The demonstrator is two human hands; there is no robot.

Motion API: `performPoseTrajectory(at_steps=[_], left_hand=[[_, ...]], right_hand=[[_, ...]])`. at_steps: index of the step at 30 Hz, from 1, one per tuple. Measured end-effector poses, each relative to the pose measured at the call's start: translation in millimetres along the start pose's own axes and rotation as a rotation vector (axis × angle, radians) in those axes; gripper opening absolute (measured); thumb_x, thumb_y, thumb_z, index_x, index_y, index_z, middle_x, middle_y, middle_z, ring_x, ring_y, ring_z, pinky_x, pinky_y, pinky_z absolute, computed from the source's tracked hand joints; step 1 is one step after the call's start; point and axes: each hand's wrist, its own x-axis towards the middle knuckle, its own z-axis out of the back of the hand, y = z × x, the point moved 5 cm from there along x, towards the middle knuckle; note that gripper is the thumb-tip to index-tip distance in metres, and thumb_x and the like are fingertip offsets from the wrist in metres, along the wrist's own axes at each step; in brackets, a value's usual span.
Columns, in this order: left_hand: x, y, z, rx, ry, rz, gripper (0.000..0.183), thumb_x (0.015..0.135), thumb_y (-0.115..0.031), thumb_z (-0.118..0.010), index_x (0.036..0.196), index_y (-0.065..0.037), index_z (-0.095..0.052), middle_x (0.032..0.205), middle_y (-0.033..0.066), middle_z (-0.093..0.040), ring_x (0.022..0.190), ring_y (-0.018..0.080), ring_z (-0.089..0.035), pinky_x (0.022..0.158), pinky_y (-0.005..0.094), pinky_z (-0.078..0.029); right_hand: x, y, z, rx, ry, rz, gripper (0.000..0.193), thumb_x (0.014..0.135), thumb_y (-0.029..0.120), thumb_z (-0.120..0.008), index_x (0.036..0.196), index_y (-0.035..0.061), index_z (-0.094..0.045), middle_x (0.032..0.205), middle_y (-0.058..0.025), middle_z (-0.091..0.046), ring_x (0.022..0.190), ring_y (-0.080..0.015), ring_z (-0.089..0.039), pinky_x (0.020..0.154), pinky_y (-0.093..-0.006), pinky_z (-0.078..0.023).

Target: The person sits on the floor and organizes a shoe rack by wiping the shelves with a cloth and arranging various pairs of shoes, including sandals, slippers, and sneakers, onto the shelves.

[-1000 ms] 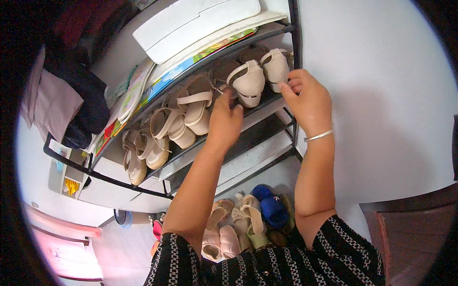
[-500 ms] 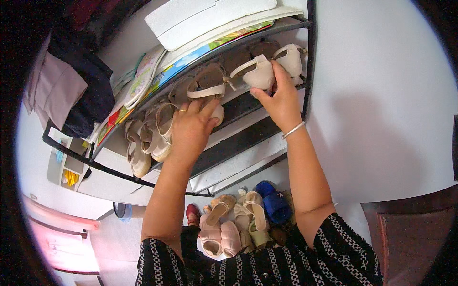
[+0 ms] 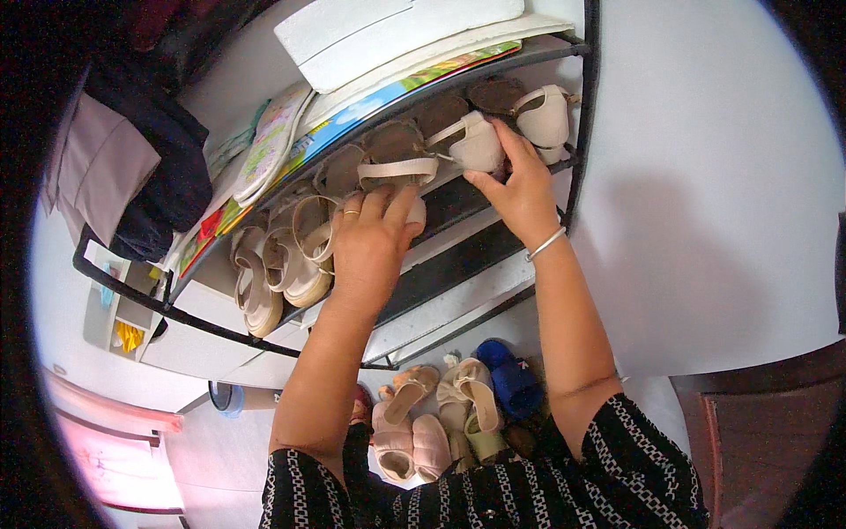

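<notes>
A view from above a person's head looks down at a black metal shoe rack [image 3: 577, 132] set against a white wall. Both bare arms reach up from the lower edge. The left hand [image 3: 370, 247], a ring on one finger, rests on a beige strapped sandal [image 3: 392, 163] in the middle of the upper shelf; its fingers lie curled over the shoe's front edge, so the grip is narrow and pressed against the sandal. The right hand [image 3: 520, 189], with a thin silver bangle at the wrist, closes its fingers around the heel of a second beige sandal [image 3: 471, 141] just to the right on the same shelf. A third pale sandal [image 3: 542, 115] stands at the shelf's right end. More beige sandals [image 3: 282, 264] stand crowded at the left end. Colourful books [image 3: 379, 101] and a white box [image 3: 388, 31] lie on top of the rack. Dark clothing [image 3: 159, 167] hangs at the left. On the floor below lie pink slippers [image 3: 410, 436], tan sandals and blue clogs [image 3: 511, 379].
</notes>
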Motion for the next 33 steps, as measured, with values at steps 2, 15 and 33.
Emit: performPoseTrajectory(at_steps=[2, 15, 33], left_hand=[[3, -3, -2, -0.020, -0.005, -0.019, 0.047, 0.066, -0.023, -0.068, 0.111, -0.016, -0.054, 0.101, 0.0066, -0.057, 0.091, 0.0257, -0.053, 0.074, 0.0378, -0.043], [14, -16, -5, -0.100, -0.065, -0.013, 0.044, 0.066, -0.018, -0.069, 0.108, -0.012, -0.056, 0.105, 0.0090, -0.056, 0.094, 0.0289, -0.052, 0.078, 0.0379, -0.043], [76, -46, -8, -0.295, -0.145, -0.047, 0.045, 0.071, -0.012, -0.065, 0.113, -0.012, -0.051, 0.102, 0.0123, -0.055, 0.088, 0.0306, -0.057, 0.079, 0.0429, -0.041]], right_hand=[[1, -4, 1, 0.002, -0.018, 0.010, 0.065, 0.067, 0.016, -0.070, 0.124, 0.0069, -0.040, 0.113, -0.0222, -0.050, 0.101, -0.0373, -0.051, 0.086, -0.0398, -0.043], [2, -2, 28, -0.185, 0.034, -0.059, 0.055, 0.071, 0.021, -0.068, 0.117, 0.0017, -0.045, 0.108, -0.0208, -0.055, 0.094, -0.0335, -0.056, 0.080, -0.0379, -0.045], [10, -45, 46, -0.357, -0.205, -0.059, 0.067, 0.069, 0.014, -0.069, 0.125, 0.0030, -0.033, 0.099, -0.0235, -0.056, 0.085, -0.0398, -0.056, 0.072, -0.0435, -0.047]])
